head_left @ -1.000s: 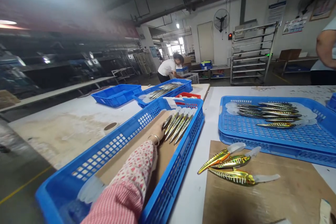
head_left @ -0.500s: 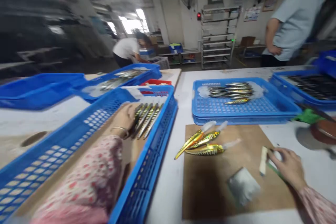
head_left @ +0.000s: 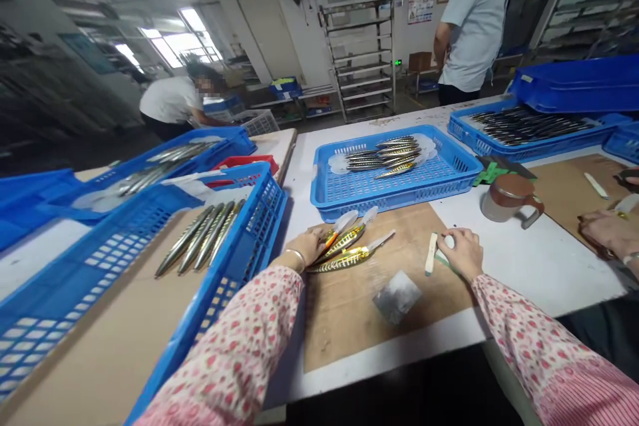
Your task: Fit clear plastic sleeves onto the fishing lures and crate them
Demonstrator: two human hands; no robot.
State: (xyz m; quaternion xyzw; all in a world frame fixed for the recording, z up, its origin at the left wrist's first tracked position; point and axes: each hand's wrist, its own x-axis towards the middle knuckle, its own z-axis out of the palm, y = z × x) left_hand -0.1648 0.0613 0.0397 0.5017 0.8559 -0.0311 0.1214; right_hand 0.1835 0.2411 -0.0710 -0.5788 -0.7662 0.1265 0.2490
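Observation:
My left hand point(head_left: 308, 246) is closed at the body end of a gold fishing lure point(head_left: 330, 238) with a clear tail piece. Two more gold lures lie beside it on a brown board point(head_left: 349, 326). My right hand point(head_left: 464, 253) rests on the board's right side, its thumb and fingers closed on a small white, round-ended object point(head_left: 449, 241); its kind is unclear. A cream stick point(head_left: 430, 254) with a dark tip lies right by the fingertips. Between the hands is a grey-white square block point(head_left: 397, 297). Several dark-gold lures point(head_left: 202, 237) lie in the blue basket point(head_left: 249, 229) at my left.
Ahead stands a blue tray point(head_left: 399, 196) with several lures. A brown-lidded mug point(head_left: 508, 196) stands to the right, near another blue tray point(head_left: 492, 143) of dark lures. A co-worker's hands point(head_left: 602, 231) are at the far right. Two people stand farther back.
My left hand has left the lures in the basket and moved right to the gold lures on the board. My right hand stays by the stick. The view has turned right.

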